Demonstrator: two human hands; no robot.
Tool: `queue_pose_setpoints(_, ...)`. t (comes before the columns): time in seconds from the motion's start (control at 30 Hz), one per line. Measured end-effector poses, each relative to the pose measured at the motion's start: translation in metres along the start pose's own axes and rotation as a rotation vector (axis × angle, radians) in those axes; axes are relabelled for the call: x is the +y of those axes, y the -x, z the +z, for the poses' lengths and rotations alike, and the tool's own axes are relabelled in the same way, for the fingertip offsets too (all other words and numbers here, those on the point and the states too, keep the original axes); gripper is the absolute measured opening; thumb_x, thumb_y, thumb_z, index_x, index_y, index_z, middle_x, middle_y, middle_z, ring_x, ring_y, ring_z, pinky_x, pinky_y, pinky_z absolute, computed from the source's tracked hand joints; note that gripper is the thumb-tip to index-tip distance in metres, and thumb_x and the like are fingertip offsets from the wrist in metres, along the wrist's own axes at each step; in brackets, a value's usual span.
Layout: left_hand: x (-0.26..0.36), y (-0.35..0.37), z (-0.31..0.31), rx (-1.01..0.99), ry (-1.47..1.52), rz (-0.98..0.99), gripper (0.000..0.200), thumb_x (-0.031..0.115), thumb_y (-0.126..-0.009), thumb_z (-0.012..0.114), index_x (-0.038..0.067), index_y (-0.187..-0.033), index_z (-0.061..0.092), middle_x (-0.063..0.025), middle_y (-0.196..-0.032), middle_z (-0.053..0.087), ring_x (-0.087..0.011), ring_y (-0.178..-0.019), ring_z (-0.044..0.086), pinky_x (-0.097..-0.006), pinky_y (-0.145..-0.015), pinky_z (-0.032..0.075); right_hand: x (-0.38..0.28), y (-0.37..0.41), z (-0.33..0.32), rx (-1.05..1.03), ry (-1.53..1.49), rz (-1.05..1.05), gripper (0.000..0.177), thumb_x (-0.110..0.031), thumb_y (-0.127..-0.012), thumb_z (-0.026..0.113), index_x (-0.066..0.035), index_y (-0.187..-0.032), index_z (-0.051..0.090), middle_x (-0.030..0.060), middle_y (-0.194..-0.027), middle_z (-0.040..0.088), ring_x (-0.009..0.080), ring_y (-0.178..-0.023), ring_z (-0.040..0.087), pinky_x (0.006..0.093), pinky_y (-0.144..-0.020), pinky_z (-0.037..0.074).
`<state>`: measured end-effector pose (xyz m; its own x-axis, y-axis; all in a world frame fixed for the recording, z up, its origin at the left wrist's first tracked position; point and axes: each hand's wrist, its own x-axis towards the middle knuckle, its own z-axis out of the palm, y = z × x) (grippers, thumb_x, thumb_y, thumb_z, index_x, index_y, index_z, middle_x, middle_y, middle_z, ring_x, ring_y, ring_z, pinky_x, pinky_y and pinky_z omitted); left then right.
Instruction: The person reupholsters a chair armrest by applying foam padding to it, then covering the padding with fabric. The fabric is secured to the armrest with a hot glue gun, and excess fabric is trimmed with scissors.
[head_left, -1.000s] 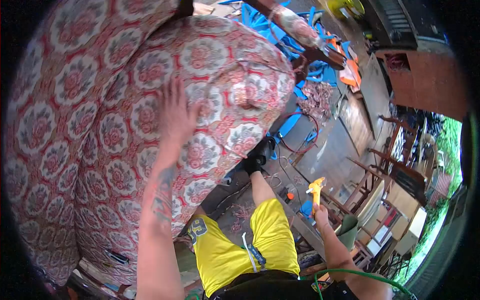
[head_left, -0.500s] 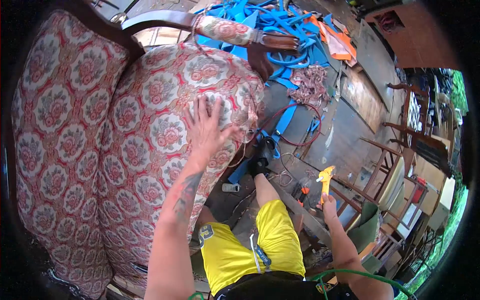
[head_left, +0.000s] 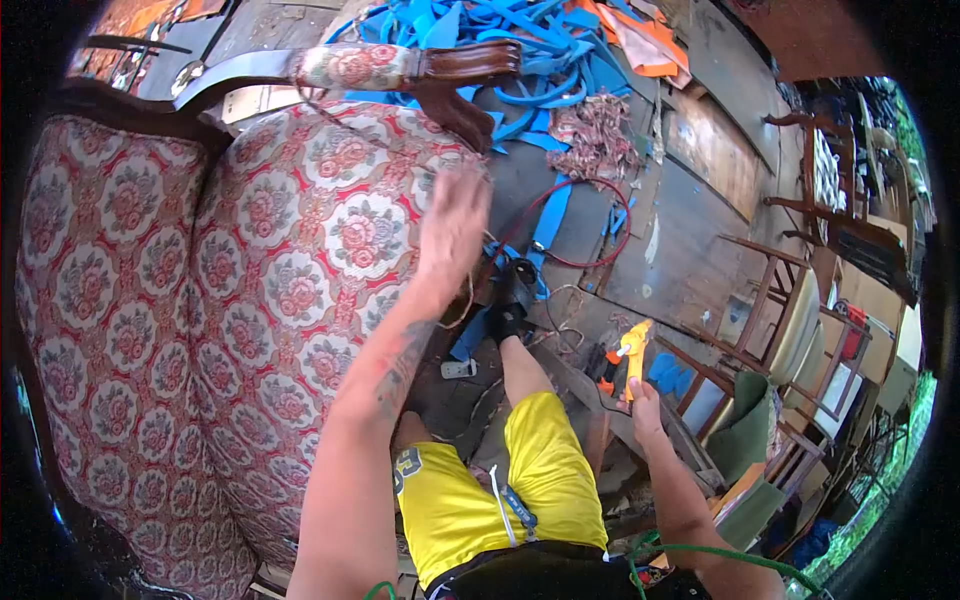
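Note:
My left hand point(head_left: 455, 220) is at the front edge of the seat of a sofa point(head_left: 300, 285) covered in red and cream floral fabric. Its fingers look bent over the edge and are blurred, so what they grip, if anything, is hard to see. A thin cord point(head_left: 467, 300) hangs below that edge near my wrist. Down on the right, my right hand point(head_left: 643, 405) is closed around the handle of a yellow glue gun point(head_left: 634, 360), its pale nozzle turned to the left. The sofa's wooden armrest point(head_left: 470, 62) has a floral pad and lies beyond my left hand.
Blue foam strips point(head_left: 540, 50) are heaped behind the armrest, beside shredded fabric point(head_left: 595, 140) and orange cloth point(head_left: 645, 45). A red hose point(head_left: 628, 235) loops on the floor. Wooden chair frames point(head_left: 765, 300) stand at the right. A pale box-like object point(head_left: 459, 369) lies by my feet.
My left hand has moved from lying spread on the seat to its front edge, fingers now bent. My right hand and the glue gun have shifted slightly left; the view has also shifted.

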<state>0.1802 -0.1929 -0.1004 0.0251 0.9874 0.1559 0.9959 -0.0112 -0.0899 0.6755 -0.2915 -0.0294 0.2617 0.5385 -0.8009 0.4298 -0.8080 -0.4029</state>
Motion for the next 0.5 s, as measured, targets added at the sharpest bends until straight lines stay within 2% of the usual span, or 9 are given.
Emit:
queue_pose_setpoints(0.03, 0.0, -0.011, -0.002, -0.09, -0.108, -0.12, 0.053, 0.02, -0.086, 0.073, 0.01, -0.137, 0.064, -0.0086, -0.134, 0.063, -0.0268, -0.132, 0.057, -0.0511, -0.124, 0.03, 0.003, 0.003, -0.007, 0.011, 0.001, 0.012, 0.035, -0.036, -0.112, 0.059, -0.001, -0.113, 0.065, 0.0017, -0.096, 0.062, 0.0109, -0.082, 0.061, 0.0287, -0.071, 0.057)
queue_pose_setpoints(0.07, -0.004, -0.018, -0.006, -0.096, -0.103, -0.116, 0.053, 0.02, -0.086, 0.073, 0.01, -0.137, 0.064, -0.0086, -0.134, 0.063, -0.0268, -0.132, 0.057, -0.0511, -0.124, 0.03, 0.005, 0.003, -0.011, 0.007, 0.0, 0.006, 0.035, -0.036, -0.112, 0.059, -0.001, -0.113, 0.065, 0.0023, -0.096, 0.062, 0.0115, -0.083, 0.062, 0.0292, -0.072, 0.057)
queue_pose_setpoints(0.13, -0.026, -0.026, -0.026, -0.418, -0.004, 0.082, 0.048, 0.019, -0.086, 0.072, 0.009, -0.132, 0.064, -0.0092, -0.127, 0.064, -0.0261, -0.127, 0.058, -0.0502, -0.125, 0.029, 0.011, -0.002, -0.013, -0.011, -0.031, -0.017, 0.034, -0.037, -0.11, 0.061, -0.003, -0.112, 0.066, 0.0025, -0.094, 0.062, 0.0125, -0.083, 0.063, 0.0305, -0.072, 0.058)
queue_pose_setpoints(0.23, -0.049, -0.008, -0.036, -0.367, -0.004, 0.21, 0.041, 0.017, -0.085, 0.073, 0.009, -0.124, 0.064, -0.0086, -0.12, 0.064, -0.0256, -0.124, 0.059, -0.0517, -0.124, 0.029, 0.017, -0.01, -0.018, -0.018, -0.082, -0.027, 0.033, -0.038, -0.109, 0.064, -0.004, -0.109, 0.066, 0.0018, -0.092, 0.062, 0.0133, -0.082, 0.063, 0.0315, -0.07, 0.059)
queue_pose_setpoints(0.27, -0.059, 0.005, -0.044, -0.185, 0.046, 0.217, 0.038, 0.011, -0.083, 0.074, 0.013, -0.121, 0.065, -0.0045, -0.113, 0.063, -0.0255, -0.125, 0.059, -0.0525, -0.126, 0.027, 0.019, -0.011, -0.019, -0.019, -0.101, -0.021, 0.033, -0.038, -0.109, 0.065, -0.005, -0.108, 0.065, 0.0019, -0.092, 0.062, 0.0134, -0.082, 0.063, 0.0317, -0.07, 0.059)
queue_pose_setpoints(0.33, -0.088, 0.021, -0.087, -0.309, 0.298, 0.208, 0.033, 0.006, -0.084, 0.073, 0.017, -0.114, 0.069, -0.0025, -0.12, 0.065, -0.027, -0.132, 0.057, -0.0536, -0.128, 0.024, 0.022, -0.014, -0.016, -0.025, -0.127, -0.009, 0.033, -0.039, -0.108, 0.065, -0.005, -0.107, 0.065, 0.0019, -0.092, 0.062, 0.0135, -0.081, 0.063, 0.0319, -0.071, 0.059)
queue_pose_setpoints(0.4, -0.124, 0.04, -0.15, -0.279, 0.385, 0.167, 0.032, 0.0, -0.083, 0.071, 0.02, -0.108, 0.072, -0.0031, -0.134, 0.066, -0.0283, -0.14, 0.054, -0.0539, -0.129, 0.024, 0.029, -0.012, -0.019, -0.008, -0.152, 0.009, 0.034, -0.04, -0.108, 0.065, -0.006, -0.106, 0.064, 0.002, -0.092, 0.062, 0.0136, -0.081, 0.063, 0.0323, -0.071, 0.059)
queue_pose_setpoints(0.43, -0.146, 0.057, -0.169, -0.32, 0.371, 0.08, 0.03, -0.006, -0.085, 0.07, 0.019, -0.101, 0.075, -0.0059, -0.147, 0.062, -0.0311, -0.146, 0.05, -0.0542, -0.128, 0.029, 0.031, -0.009, -0.021, -0.002, -0.151, 0.017, 0.034, -0.04, -0.108, 0.065, -0.006, -0.106, 0.064, 0.002, -0.092, 0.062, 0.0136, -0.081, 0.063, 0.0323, -0.071, 0.059)
queue_pose_setpoints(0.5, -0.209, 0.093, -0.209, -0.311, 0.219, -0.006, 0.027, -0.006, -0.087, 0.072, 0.018, -0.1, 0.076, -0.0101, -0.154, 0.058, -0.0348, -0.148, 0.048, -0.0546, -0.125, 0.034, 0.034, -0.006, -0.023, -0.019, -0.136, 0.018, 0.038, -0.041, -0.109, 0.063, -0.003, -0.108, 0.064, 0.0017, -0.092, 0.06, 0.0123, -0.081, 0.062, 0.0306, -0.07, 0.058)
